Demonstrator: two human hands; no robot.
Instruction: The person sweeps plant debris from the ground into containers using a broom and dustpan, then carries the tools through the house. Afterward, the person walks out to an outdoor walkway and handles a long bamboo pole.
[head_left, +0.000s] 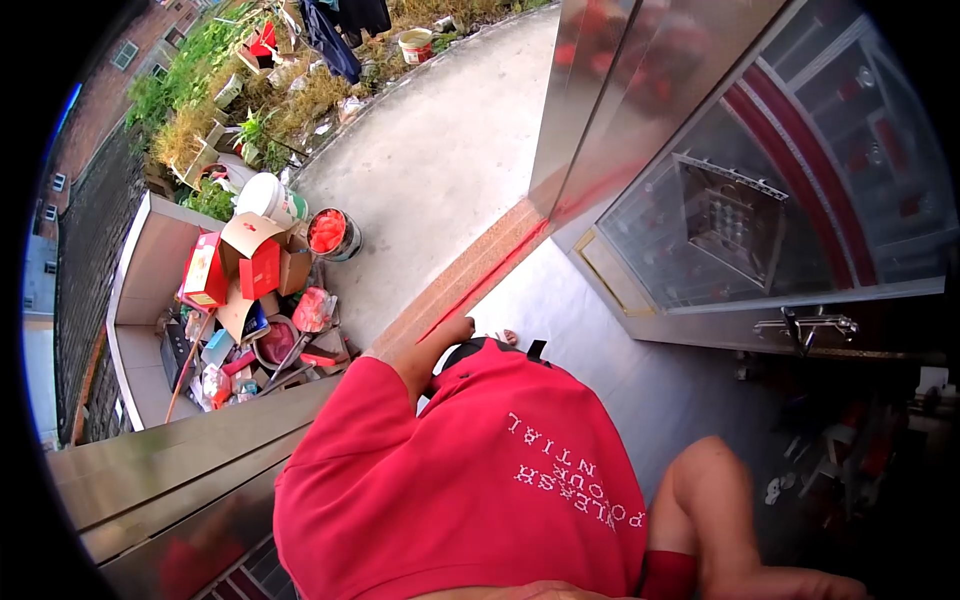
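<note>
My left hand [459, 329] hangs low beside my dark shorts [472, 350], at the end of a bent left arm. It is small and shaded, and its fingers do not show clearly. My right arm [708, 490] is folded up, elbow forward. My right hand [812, 583] lies at the bottom edge of the view, partly cut off, its fingers not distinct. A red T-shirt [480, 480] with white lettering covers my body. One bare foot [510, 337] shows on the pale floor [580, 320] past the shirt's hem.
A metal-and-glass door [740, 200] with a handle [805, 325] stands at the right. A reddish stone threshold [455, 285] borders the concrete path [430, 150]. On the left are cardboard boxes [205, 270], a white bucket [262, 196], a bucket with red contents [332, 235] and mixed rubbish.
</note>
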